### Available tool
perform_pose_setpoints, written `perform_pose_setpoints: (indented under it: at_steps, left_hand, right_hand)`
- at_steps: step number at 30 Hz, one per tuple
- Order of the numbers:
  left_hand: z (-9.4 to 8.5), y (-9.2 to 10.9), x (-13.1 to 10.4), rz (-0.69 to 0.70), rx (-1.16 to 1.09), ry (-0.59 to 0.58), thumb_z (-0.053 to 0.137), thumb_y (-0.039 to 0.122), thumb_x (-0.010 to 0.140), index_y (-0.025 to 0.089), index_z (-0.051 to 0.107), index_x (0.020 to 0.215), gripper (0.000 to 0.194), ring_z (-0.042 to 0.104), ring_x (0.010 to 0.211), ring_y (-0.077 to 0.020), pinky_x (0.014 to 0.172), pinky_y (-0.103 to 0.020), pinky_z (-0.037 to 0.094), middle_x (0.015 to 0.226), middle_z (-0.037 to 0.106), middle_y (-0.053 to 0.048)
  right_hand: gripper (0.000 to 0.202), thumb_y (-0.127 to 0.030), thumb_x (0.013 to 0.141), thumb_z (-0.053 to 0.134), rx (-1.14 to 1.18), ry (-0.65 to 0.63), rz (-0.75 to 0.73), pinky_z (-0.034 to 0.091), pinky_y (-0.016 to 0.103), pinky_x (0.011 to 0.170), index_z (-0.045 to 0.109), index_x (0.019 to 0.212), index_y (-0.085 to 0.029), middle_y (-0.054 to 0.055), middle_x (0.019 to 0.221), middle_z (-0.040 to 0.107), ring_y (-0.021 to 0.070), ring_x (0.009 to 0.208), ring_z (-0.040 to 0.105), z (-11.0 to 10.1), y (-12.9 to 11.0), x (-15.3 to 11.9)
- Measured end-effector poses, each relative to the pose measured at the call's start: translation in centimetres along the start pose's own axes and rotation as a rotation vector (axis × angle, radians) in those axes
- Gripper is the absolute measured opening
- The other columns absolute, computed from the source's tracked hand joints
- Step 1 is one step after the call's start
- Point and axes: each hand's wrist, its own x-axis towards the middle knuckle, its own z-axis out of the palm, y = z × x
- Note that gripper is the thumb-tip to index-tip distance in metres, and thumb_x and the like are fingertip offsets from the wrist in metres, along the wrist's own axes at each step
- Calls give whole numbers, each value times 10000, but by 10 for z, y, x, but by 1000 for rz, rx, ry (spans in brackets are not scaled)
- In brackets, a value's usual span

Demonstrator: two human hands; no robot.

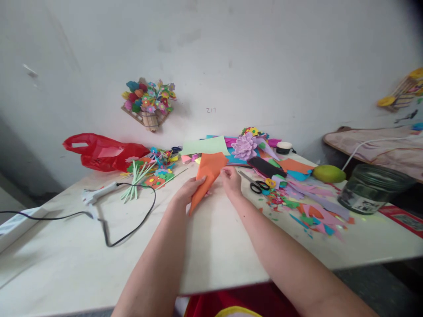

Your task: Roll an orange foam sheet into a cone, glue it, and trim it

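Observation:
An orange craft sheet (210, 169), brought to a narrow point at its lower end like a cone, is held above the white table. My left hand (191, 190) is closed around its lower left side, thumb on the front face. At the sheet's upper right edge, the fingers of my right hand (231, 179) are pinched together on the edge. Black-handled scissors (259, 186) lie just right of my right hand. Behind the orange sheet lies a pale green sheet (206, 145).
A glue gun (99, 193) with a looping black cord lies at left, near pale green stems (135, 180) and a red plastic bag (104, 154). Colourful scraps (313, 215), a purple flower (244, 146), a green fruit (328, 174) and a glass jar (370, 189) occupy the right side.

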Motion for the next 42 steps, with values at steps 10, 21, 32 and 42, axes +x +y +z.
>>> perform_pose_setpoints:
  at_steps: [10, 21, 32, 42]
  left_hand:
    - [-5, -5, 12, 150, 495, 169, 740, 298, 533, 159, 641, 724, 257, 562, 566, -192, 548, -261, 402, 595, 621, -33]
    - [-9, -12, 16, 316, 1085, 361, 689, 401, 567, 244, 568, 1125, 592, 460, 1051, -309, 885, -371, 323, 941, 625, -97]
    - [-16, -7, 11, 178, 1374, 394, 636, 510, 592, 215, 522, 1042, 550, 376, 1116, -323, 886, -423, 319, 1170, 481, -143]
    - [-30, 7, -27, 71, 1463, 200, 585, 547, 594, 199, 568, 639, 352, 366, 1117, -333, 887, -447, 301, 1227, 462, -105]
  right_hand:
    - [323, -93, 706, 434, -443, -245, -401, 455, 271, 714, 577, 984, -174, 44, 928, 632, 161, 811, 578, 4, -6, -15]
    - [424, -102, 715, 476, -648, -432, -467, 367, 327, 952, 589, 1117, -169, 28, 1189, 572, 186, 1078, 472, 5, 8, -10]
    - [353, -193, 818, 458, -805, -611, -455, 344, 352, 963, 569, 1152, -215, 43, 1271, 504, 182, 1137, 435, 10, 13, -15]
    - [402, -288, 882, 369, -926, -697, -471, 307, 408, 977, 473, 1255, -182, 87, 1352, 407, 232, 1206, 369, 15, 14, -20]
